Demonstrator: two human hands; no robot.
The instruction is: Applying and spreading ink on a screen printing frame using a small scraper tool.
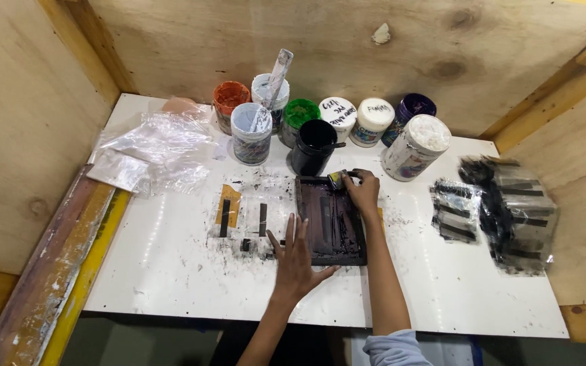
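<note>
Head view looks down on a white table (171, 271) smeared with black ink. At its middle lies a dark rectangular frame (330, 220). Left hand (298, 261) lies flat with fingers spread wide, pressing on the frame's near left edge. Right hand (363, 192) is closed around a small scraper (337, 179) at the frame's far right corner. Just beyond the frame stands an open black pot (314, 146), with more pots (374, 122) in a row along the far wall. Left of the frame lie black-marked strips (228, 209). Clear plastic sheets (154, 149) lie far left, and ink-stained sheets (503, 207) lie to the right.
</note>
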